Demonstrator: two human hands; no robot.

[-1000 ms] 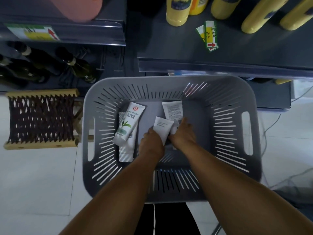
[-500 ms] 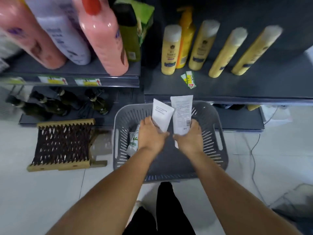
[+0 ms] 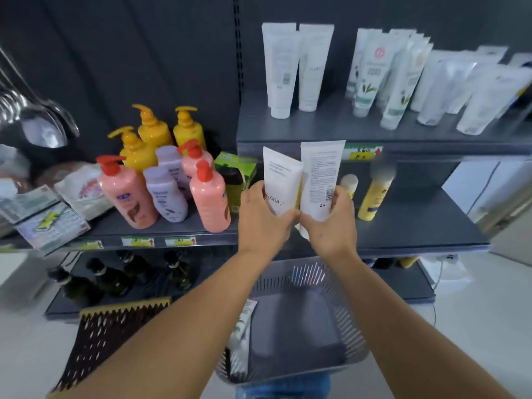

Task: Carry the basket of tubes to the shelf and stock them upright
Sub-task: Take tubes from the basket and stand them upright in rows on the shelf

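Left hand (image 3: pixel 266 217) clamps one tube (image 3: pixel 280 185), right hand (image 3: pixel 331 226) another (image 3: pixel 319 180), upright below top shelf (image 3: pixel 316 131) edge. Bare gap between shelved tubes (image 3: pixel 296 67). Basket (image 3: pixel 339 321) below; pump bottles (image 3: pixel 161 180) left.

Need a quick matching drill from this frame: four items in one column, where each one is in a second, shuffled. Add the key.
Items
1. white tube with the barcode
2. grey basket
3. pink pump bottles
4. two upright white tubes

Places
A. on the top shelf
B. on the floor below the arms
C. in the right hand
D. on the middle shelf, left side

Pairs: 1-C, 2-B, 3-D, 4-A

The left hand holds another white tube, not in the drill.
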